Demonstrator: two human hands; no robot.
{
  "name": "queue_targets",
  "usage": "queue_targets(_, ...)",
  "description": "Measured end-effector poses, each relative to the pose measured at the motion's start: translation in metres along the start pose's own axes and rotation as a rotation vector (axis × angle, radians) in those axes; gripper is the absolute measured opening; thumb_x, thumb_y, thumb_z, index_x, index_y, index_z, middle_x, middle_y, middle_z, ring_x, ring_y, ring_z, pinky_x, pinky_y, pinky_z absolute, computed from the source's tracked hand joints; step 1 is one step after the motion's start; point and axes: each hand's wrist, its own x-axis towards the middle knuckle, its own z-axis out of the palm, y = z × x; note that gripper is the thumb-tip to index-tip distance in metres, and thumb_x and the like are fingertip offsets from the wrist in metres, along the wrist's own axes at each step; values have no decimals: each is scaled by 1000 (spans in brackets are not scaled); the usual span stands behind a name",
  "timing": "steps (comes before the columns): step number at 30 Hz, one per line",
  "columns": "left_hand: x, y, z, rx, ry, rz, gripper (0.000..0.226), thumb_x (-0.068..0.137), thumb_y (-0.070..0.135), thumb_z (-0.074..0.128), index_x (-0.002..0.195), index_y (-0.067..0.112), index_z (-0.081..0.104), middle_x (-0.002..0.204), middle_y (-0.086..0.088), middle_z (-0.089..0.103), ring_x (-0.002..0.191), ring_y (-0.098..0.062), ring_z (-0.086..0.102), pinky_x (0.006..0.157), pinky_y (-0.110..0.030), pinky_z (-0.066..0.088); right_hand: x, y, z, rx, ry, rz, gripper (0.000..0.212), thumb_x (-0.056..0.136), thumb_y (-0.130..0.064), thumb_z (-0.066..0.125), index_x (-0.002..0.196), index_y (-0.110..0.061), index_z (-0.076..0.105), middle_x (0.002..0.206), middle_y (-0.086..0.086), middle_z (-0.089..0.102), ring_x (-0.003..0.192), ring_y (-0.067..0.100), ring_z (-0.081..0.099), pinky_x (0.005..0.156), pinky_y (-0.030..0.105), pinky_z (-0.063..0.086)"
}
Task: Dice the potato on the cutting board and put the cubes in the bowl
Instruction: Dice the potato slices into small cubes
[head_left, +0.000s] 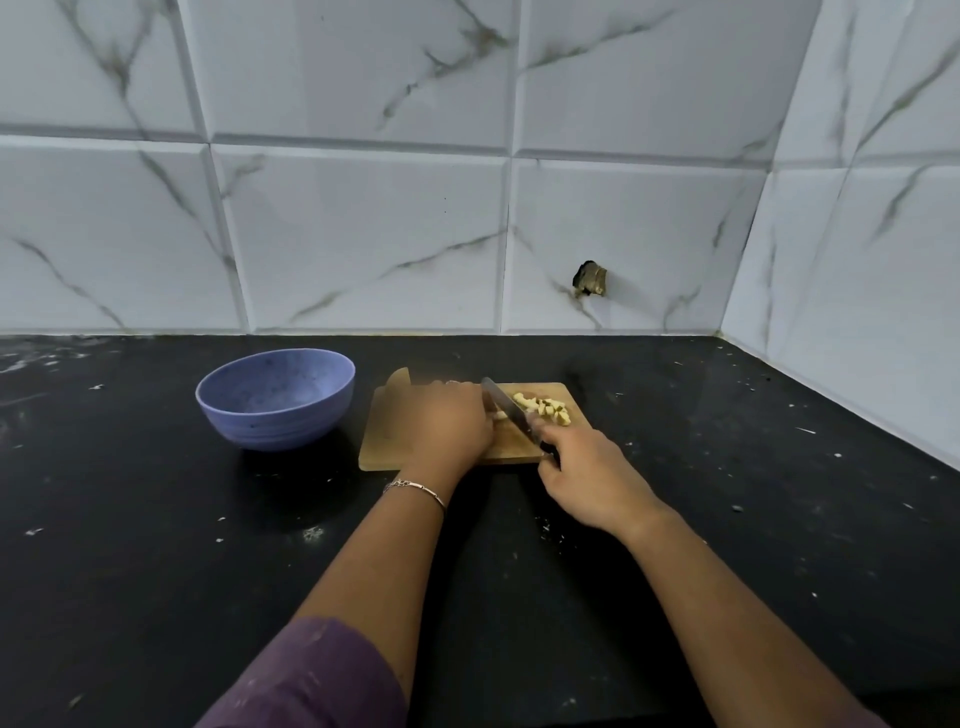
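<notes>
A wooden cutting board (379, 447) lies on the black counter. Several pale potato cubes (545, 408) are piled on its far right part. My left hand (447, 423) covers the middle of the board, fingers curled over uncut potato, of which only a small pale bit (500, 414) shows by the blade. My right hand (587, 480) grips the dark handle of a knife (506, 408), whose blade slants down against the potato just right of my left fingers. An empty blue bowl (275, 397) stands left of the board.
The black counter (156, 519) carries scattered pale specks. White marble-look tiles form the back wall (363, 208) and a side wall at the right, with a dark hole (589, 280) in one tile behind the board.
</notes>
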Motion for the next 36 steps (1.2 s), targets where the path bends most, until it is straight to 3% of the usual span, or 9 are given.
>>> queue_targets(6,1,-1,2,6,-5,-7,25,95,40,53,112,29,69,112,3,66,117,-22,52,104,-51,25,-5,-12,5,-165,8,-26,62,99,-14,47,156,-32,27,123,2,58,105,21,58,90,38,54)
queue_targets(13,1,1,1,13,1,-11,24,96,38,53,112,30,69,113,1,66,118,-23,53,105,-51,24,-6,-22,8,-297,2,-43,69,99,-9,48,158,-26,18,120,4,57,107,22,59,86,34,50)
queue_targets(17,2,1,3,21,-3,-12,25,96,39,54,113,30,69,112,2,67,116,-22,53,104,-50,25,-6,-26,8,-334,9,-48,64,99,-8,47,157,-22,24,122,5,58,109,23,59,90,35,51)
queue_targets(22,1,1,1,2,2,-14,23,94,37,54,109,30,71,109,1,67,114,-23,54,104,-49,25,-9,-33,7,-449,6,-91,45,101,-9,47,146,-17,43,124,6,58,109,19,59,88,31,50)
queue_targets(27,1,0,0,-11,4,-29,23,94,41,56,107,29,70,108,3,68,115,-23,55,105,-50,24,-9,-23,5,-295,38,-20,61,99,-11,47,155,-28,30,120,2,57,107,22,58,88,36,51)
queue_targets(32,1,-2,-5,-71,-24,-53,21,92,40,58,104,28,71,102,5,69,109,-20,58,106,-50,24,-8,-17,-2,-76,65,35,54,100,-21,47,151,-37,37,102,-6,55,86,14,57,80,32,50)
queue_targets(34,0,-2,-8,-97,-32,-50,21,90,39,58,101,27,71,101,5,69,107,-19,59,108,-52,23,-9,-19,-2,-53,63,19,53,100,-22,48,151,-36,38,104,-9,57,78,8,55,76,29,50)
queue_targets(36,-1,-2,-9,-111,-31,-50,20,89,38,59,99,26,71,101,5,68,106,-18,59,109,-54,22,-10,-20,-2,-47,59,9,53,101,-21,47,151,-35,39,116,-6,61,86,11,59,82,30,52)
